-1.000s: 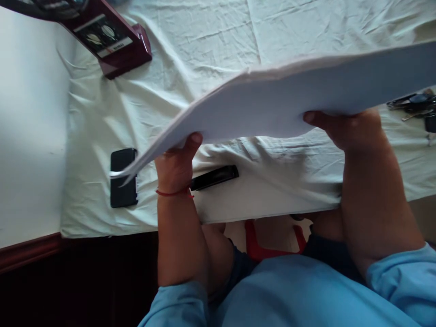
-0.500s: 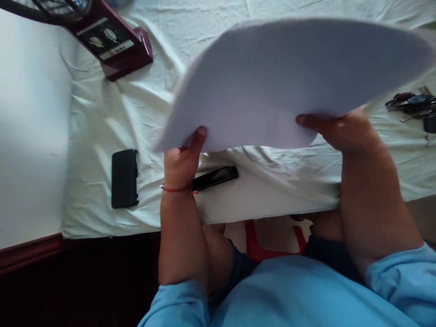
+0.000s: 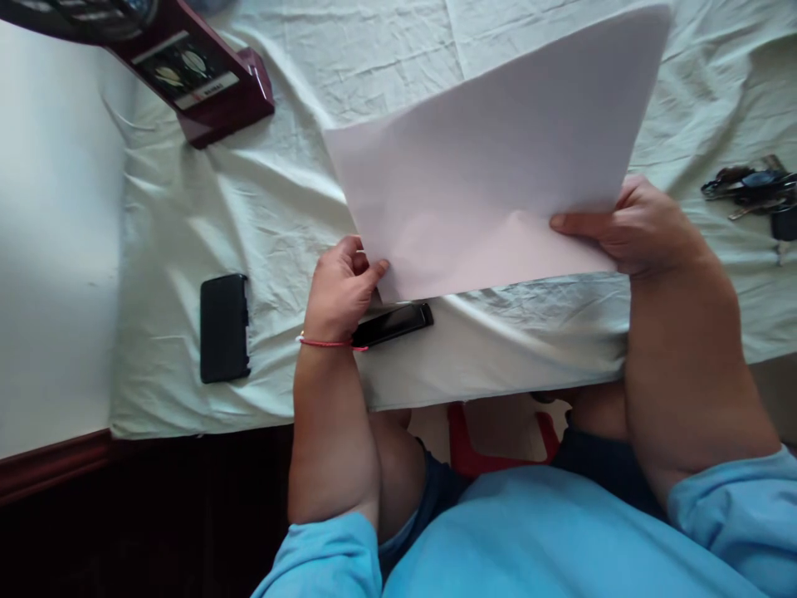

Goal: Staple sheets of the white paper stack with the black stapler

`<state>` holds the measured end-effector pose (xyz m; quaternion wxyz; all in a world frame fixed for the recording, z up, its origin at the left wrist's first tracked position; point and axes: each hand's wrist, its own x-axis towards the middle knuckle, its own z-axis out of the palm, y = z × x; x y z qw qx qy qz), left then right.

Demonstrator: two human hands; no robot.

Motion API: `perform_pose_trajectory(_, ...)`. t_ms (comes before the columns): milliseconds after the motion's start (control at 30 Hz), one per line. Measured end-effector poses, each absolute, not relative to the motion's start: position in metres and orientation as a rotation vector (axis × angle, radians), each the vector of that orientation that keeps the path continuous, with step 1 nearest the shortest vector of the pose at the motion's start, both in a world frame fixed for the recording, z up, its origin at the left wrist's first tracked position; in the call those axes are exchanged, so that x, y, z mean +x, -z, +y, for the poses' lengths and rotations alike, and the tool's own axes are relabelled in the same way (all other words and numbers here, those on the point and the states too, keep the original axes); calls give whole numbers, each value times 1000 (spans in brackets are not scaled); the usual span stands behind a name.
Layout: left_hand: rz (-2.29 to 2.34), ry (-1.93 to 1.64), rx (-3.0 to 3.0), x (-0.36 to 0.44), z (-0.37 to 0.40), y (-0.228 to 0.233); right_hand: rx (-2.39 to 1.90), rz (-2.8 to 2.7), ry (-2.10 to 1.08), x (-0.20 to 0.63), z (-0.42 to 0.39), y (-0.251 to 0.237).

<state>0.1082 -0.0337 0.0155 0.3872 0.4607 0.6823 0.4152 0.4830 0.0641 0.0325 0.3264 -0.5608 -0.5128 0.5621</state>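
A white sheet of paper (image 3: pixel 491 174), possibly several stacked, is held up over the cloth-covered table. My left hand (image 3: pixel 342 282) pinches its lower left corner between thumb and curled fingers. On the right edge, my right hand (image 3: pixel 641 228) grips the paper with the thumb on top and the other fingers hidden beneath. Under my left wrist lies a long, glossy black object (image 3: pixel 395 324), partly covered by the wrist and hand; its kind is unclear.
A dark phone-like case (image 3: pixel 224 328) lies on the pale green tablecloth (image 3: pixel 274 249) to the left. At the far left stands a maroon table fan's base (image 3: pixel 215 91). A bunch of keys (image 3: pixel 756 191) rests at the right. Below the table edge shows a red stool (image 3: pixel 491 457).
The paper was bowed and spread wide, blurred by motion; now it is flatter and narrower in view. My left hand has shifted slightly right, to the paper's corner.
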Motion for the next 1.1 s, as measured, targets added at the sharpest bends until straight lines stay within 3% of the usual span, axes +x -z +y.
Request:
perform_pose_trajectory(567, 1945, -739, 1266, 115, -46, -37, -1576, -1395, -1535, 494, 64, -49)
perform_pose_trajectory(1100, 2031, -701, 1438, 116, -61, -33, -1662, -1555, -1353, 523, 69, -47)
